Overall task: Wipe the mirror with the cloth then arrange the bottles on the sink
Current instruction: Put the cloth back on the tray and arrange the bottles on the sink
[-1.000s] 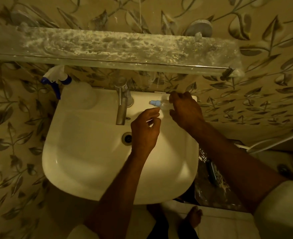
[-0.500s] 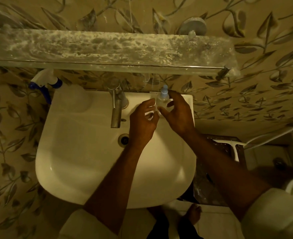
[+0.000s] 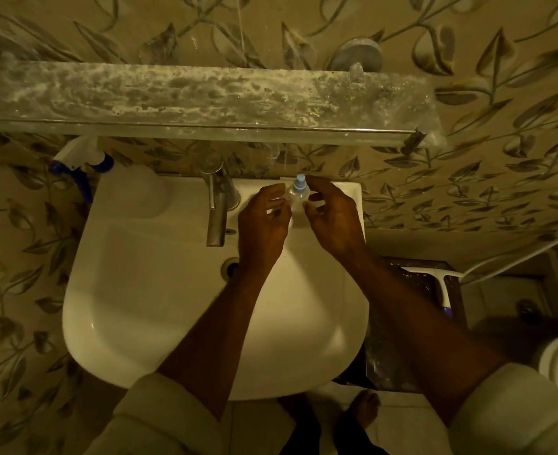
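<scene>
A small clear bottle (image 3: 299, 191) with a pale blue cap stands upright on the back ledge of the white sink (image 3: 84, 323), just right of the tap. My right hand (image 3: 335, 216) curls around it, index finger behind the cap and thumb in front of its base. My left hand (image 3: 264, 223) hovers at its left side, fingers apart, tips close to the bottle. A white spray bottle (image 3: 77, 157) with a blue trigger stands on the sink's back left corner. Neither a mirror nor a cloth is in view.
A metal tap (image 3: 217, 210) reaches over the basin, with the drain (image 3: 231, 267) below it. A dusty glass shelf (image 3: 205, 93) juts out above the sink. A white squeegee (image 3: 441, 284) lies on a dark stand to the right. My bare feet (image 3: 363, 408) show below.
The small bottle lay on its side a second ago; my right hand has stood it upright on the ledge. My left hand has come up beside it.
</scene>
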